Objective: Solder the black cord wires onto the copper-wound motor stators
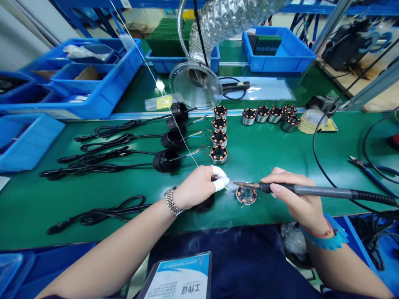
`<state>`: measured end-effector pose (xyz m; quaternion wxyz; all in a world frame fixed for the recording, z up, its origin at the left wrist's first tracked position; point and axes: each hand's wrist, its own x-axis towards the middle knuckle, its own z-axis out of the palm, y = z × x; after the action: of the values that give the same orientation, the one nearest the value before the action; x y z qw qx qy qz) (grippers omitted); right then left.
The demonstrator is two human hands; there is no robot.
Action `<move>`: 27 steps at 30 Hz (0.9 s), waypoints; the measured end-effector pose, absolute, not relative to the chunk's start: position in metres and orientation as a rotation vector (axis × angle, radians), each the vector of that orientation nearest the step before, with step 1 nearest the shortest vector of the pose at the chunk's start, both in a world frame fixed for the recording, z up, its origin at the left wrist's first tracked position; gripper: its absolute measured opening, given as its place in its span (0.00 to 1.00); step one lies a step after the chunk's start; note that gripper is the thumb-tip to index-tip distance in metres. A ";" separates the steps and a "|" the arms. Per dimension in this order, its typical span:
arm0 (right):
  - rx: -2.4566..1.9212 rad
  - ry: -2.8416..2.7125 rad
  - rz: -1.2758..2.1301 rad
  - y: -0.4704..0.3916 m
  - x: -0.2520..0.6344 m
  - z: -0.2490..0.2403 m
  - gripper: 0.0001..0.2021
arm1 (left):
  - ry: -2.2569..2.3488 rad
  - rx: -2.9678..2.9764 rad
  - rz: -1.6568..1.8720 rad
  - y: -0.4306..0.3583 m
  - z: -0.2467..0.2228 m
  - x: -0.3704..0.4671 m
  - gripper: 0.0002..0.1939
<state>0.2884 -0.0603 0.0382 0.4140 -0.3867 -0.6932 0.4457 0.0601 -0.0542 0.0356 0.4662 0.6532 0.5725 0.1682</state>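
My right hand [296, 199] is closed around a soldering iron [311, 189], whose tip points left over a round copper-wound motor stator [246, 195]. My left hand [202, 187], with white covers on its fingertips, pinches the thin solder wire and coloured cable ends just left of the iron tip. Faint smoke shows there. A black cap [205, 202] lies partly hidden under my left hand, and its black cable [112, 211] stretches left over the green table. Behind stands a column of several stators [218, 153], wired to black caps [166, 161] with cables.
A clear fume hood [195, 85] on a silver duct hangs above the table's middle. More stators [248, 116] stand behind to the right, near a tape roll [313, 120]. Pliers [370, 168] lie far right. Blue bins [277, 62] line the back and left [109, 91].
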 end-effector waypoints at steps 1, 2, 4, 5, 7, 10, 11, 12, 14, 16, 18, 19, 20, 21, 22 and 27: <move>-0.969 -1.744 1.120 -0.060 0.288 0.038 0.08 | 1.407 1.606 0.412 -0.054 0.036 0.060 0.12; -0.966 -1.746 1.120 -0.060 0.288 0.038 0.08 | 1.408 1.608 0.410 -0.054 0.036 0.060 0.12; -0.961 -1.751 1.119 -0.060 0.288 0.038 0.08 | 1.411 1.600 0.407 -0.055 0.036 0.061 0.11; -0.960 -1.755 1.120 -0.060 0.287 0.038 0.08 | 1.412 1.596 0.405 -0.055 0.036 0.061 0.11; -0.961 -1.763 1.125 -0.060 0.287 0.039 0.08 | 1.410 1.593 0.404 -0.055 0.036 0.061 0.11; -0.956 -1.761 1.133 -0.061 0.288 0.040 0.08 | 1.406 1.595 0.409 -0.056 0.037 0.062 0.11; -0.952 -1.754 1.130 -0.061 0.288 0.041 0.08 | 1.406 1.592 0.409 -0.056 0.037 0.062 0.11; -0.948 -1.745 1.125 -0.061 0.288 0.041 0.08 | 1.405 1.589 0.409 -0.056 0.037 0.062 0.11; -0.943 -1.729 1.113 -0.061 0.289 0.042 0.08 | 1.405 1.587 0.410 -0.056 0.037 0.062 0.11; -0.943 -1.724 1.106 -0.062 0.290 0.042 0.08 | 1.405 1.596 0.412 -0.056 0.037 0.062 0.11; -0.945 -1.724 1.106 -0.062 0.290 0.041 0.08 | 1.407 1.605 0.411 -0.056 0.037 0.062 0.11; -0.944 -1.725 1.106 -0.062 0.290 0.041 0.08 | 1.408 1.607 0.409 -0.056 0.037 0.062 0.11; -0.943 -1.726 1.105 -0.062 0.290 0.041 0.08 | 1.410 1.606 0.406 -0.056 0.037 0.062 0.11; -0.942 -1.730 1.106 -0.062 0.290 0.041 0.08 | 1.411 1.603 0.405 -0.056 0.037 0.062 0.10; -0.940 -1.733 1.106 -0.062 0.290 0.041 0.08 | 1.414 1.600 0.406 -0.057 0.038 0.062 0.10; -0.967 -1.749 1.006 -0.063 0.290 0.042 0.08 | 1.411 1.570 0.403 -0.057 0.038 0.063 0.09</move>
<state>0.2901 -0.0630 0.0415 0.4370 -0.3888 -0.7031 0.4043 0.0634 -0.0574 0.0379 0.4763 0.6424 0.5773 0.1649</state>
